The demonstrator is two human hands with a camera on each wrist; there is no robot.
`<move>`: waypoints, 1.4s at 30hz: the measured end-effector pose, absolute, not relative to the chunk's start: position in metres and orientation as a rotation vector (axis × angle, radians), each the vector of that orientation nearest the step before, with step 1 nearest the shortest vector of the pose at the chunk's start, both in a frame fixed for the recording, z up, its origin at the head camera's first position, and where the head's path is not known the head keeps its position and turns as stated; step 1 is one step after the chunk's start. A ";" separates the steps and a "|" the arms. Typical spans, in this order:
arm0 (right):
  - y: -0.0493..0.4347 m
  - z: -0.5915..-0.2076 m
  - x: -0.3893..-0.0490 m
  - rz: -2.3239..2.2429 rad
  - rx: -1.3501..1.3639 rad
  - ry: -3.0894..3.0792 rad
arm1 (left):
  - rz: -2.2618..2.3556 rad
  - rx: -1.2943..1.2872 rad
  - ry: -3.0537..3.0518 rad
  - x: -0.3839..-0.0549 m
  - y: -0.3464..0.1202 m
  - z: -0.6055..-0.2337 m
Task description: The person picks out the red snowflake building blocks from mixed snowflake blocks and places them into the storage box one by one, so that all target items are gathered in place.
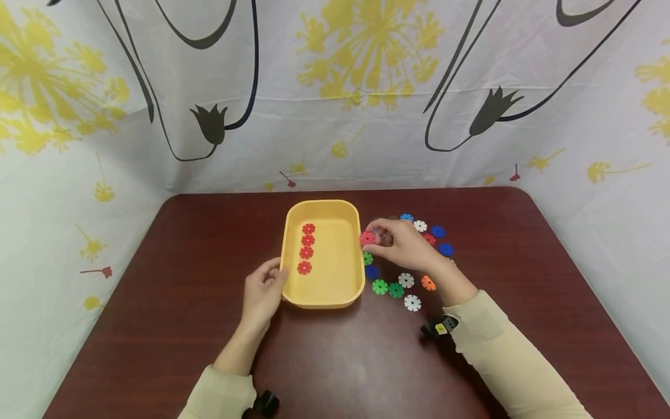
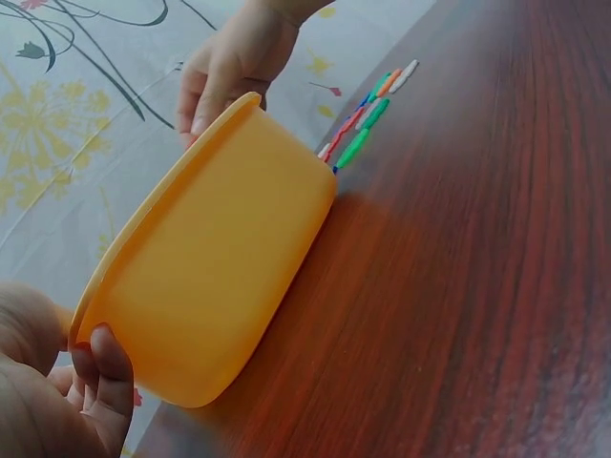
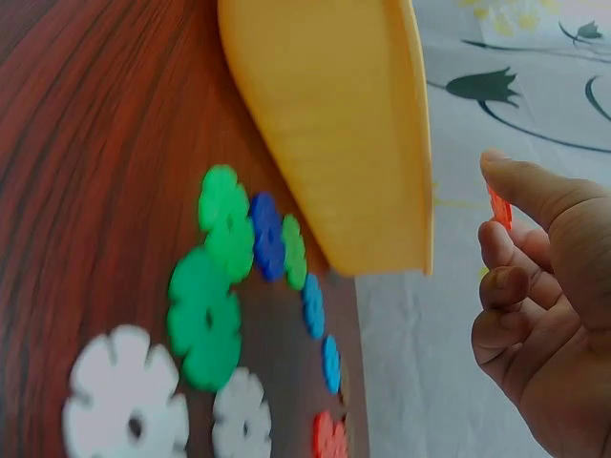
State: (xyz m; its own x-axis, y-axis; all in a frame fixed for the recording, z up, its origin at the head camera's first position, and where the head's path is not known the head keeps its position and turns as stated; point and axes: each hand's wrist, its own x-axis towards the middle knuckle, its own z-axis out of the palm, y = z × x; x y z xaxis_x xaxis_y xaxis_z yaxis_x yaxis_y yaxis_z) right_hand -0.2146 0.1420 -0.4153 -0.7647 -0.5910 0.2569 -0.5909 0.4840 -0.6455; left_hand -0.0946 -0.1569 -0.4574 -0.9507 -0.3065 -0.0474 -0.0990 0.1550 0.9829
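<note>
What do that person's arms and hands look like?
The sleeves are long, plain and pale beige. The left hand and right hand wear no gloves. A small black gadget sits by the left sleeve's end; another, with a yellow patch, sits by the right's.

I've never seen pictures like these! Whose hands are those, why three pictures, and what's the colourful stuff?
Those are a person's bare hands, not a robot's. The big picture is taken from the person's head, looking forward and down. The two smaller ones come from the left and right wrists, so everything looks tilted.

The left hand grips the edge of a yellow tray. Inside, four red discs lie in a line. The right hand pinches another red disc. More notched discs, in several colours, lie on the table.
</note>
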 end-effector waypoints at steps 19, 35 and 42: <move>0.075 -0.410 -0.201 -1.094 -1.262 2.594 | -1.905 0.415 -2.232 -0.097 -0.155 -0.456; 0.037 -0.421 -0.199 -0.993 -1.390 2.566 | -1.932 0.396 -2.225 -0.098 -0.156 -0.457; 0.026 -0.427 -0.198 -0.909 -1.333 2.538 | -1.940 0.402 -2.221 -0.098 -0.156 -0.456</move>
State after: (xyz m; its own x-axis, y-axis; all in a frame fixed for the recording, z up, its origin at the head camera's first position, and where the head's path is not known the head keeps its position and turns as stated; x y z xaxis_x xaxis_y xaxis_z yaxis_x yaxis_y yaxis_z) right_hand -0.1975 0.0255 -0.4273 -0.5998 -0.7853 0.1535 -0.7042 0.4271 -0.5672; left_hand -0.0982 -0.1564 -0.4564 -0.9500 -0.3079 -0.0518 -0.0927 0.1199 0.9884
